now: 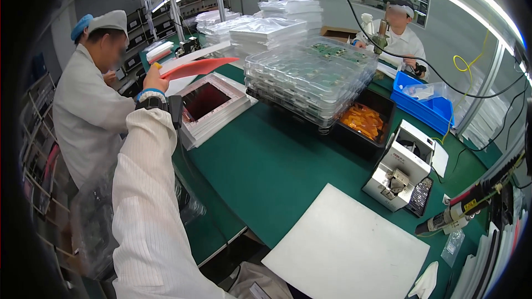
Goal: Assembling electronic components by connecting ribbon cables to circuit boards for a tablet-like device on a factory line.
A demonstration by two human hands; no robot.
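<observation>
My left arm reaches far out to the left, a dark band on its wrist. At its end, my left hand point(155, 81) is closed on the edge of a thin red sheet point(200, 67). That sheet tilts over a stack of white foam frames point(242, 102), whose square opening shows a dark reddish, shiny surface point(205, 101). The hand is just beyond the stack's left side. My right hand does not show. Nearer to me lies a large white board or mat point(349, 243) on the green table point(249, 171).
Clear plastic trays with green circuit boards point(310, 72) are stacked mid-table, beside a black bin of orange flex parts point(363, 120). A white machine point(400, 165), blue bin point(424, 102) and electric screwdriver point(454, 213) stand right. Co-workers are left point(91, 99) and far right point(402, 39).
</observation>
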